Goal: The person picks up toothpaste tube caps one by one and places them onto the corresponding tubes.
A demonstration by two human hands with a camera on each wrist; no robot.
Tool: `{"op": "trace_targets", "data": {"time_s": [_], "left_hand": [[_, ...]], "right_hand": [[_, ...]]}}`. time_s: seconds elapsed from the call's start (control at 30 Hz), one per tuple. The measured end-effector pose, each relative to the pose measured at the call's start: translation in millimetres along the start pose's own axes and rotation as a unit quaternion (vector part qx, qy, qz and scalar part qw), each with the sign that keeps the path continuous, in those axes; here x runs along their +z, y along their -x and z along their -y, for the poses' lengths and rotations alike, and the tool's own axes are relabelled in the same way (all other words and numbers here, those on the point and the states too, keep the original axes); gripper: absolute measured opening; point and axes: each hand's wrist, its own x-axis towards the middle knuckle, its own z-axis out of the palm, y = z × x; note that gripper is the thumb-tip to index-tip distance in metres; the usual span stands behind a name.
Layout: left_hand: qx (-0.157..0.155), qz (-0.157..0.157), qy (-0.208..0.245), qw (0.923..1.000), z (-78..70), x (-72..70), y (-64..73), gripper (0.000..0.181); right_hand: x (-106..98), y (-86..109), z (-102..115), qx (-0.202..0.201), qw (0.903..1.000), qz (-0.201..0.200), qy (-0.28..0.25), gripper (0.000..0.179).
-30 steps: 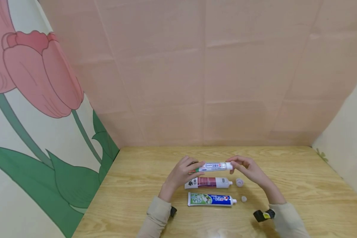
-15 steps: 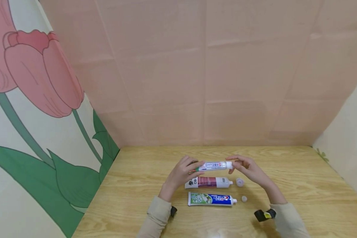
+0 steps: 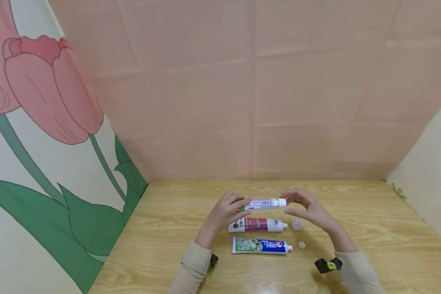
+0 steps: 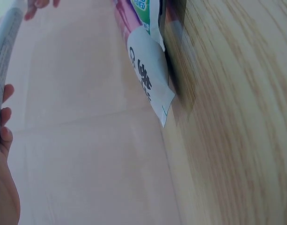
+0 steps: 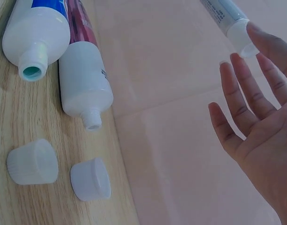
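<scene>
My left hand (image 3: pixel 222 212) grips a white toothpaste tube (image 3: pixel 263 204) by its tail end and holds it level above the table. The tube's white cap (image 3: pixel 282 203) is on, pointing right. Beside that cap is my right hand (image 3: pixel 311 210), fingers spread and thumb lowered; in the right wrist view the thumb overlaps the cap (image 5: pixel 243 40). A pink-and-white toothpaste tube (image 3: pixel 257 225) lies just below the held one. Nearest me lies a green-and-blue toothpaste tube (image 3: pixel 261 246). Both lying tubes have bare nozzles, seen in the right wrist view.
Two loose white caps, a larger cap (image 3: pixel 296 225) and a smaller cap (image 3: pixel 301 245), sit on the wooden table (image 3: pixel 161 245) right of the lying tubes' nozzles. A pink-beige sheet (image 3: pixel 206 102) hangs behind the table, with a tulip-patterned wall (image 3: pixel 51 90) at the left.
My right thumb and fingers have parted at the cap, and the thumb has dropped away from it. The left hand and its tube have stayed almost still.
</scene>
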Motion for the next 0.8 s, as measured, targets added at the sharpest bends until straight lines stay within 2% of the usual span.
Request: {"op": "trace_targets", "data": {"time_s": [0.4,0.8], "left_hand": [[0.001,0.004,0.0,1.0,-1.5,1.0,-0.8,0.042],[0.003,0.0,-0.001,1.0,-2.2,0.7,-0.1,0.043]], "right_hand": [[0.8,0.6,5.2,0.012,0.9997,-0.007,0.02,0.034],[-0.1,0.9,5.2,0.047,0.9984,-0.003,0.03,0.026]]}}
